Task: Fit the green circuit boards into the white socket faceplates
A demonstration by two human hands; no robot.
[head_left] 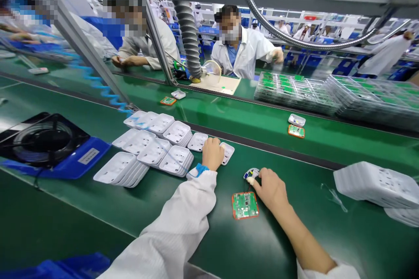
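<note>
My left hand (213, 154), with a blue band at the wrist, reaches over the table between two white plastic covers. Its fingers are bent down at the edge of the right-hand cover (228, 153); the fingertips are partly hidden. My right hand (270, 185) pinches a small white part (252, 173) with blue and yellow bits on it. Thin wires run from that part to a green circuit board (245, 205) with an orange-red rim, lying flat on the table just below.
Stacks of white covers (153, 150) stand to the left, beside a black fan on a blue base (54, 144). More covers (376, 183) lie at the right. Beyond the dark rail, a green belt (229, 111) carries boards and covers. Trays (294, 89) and people are behind it.
</note>
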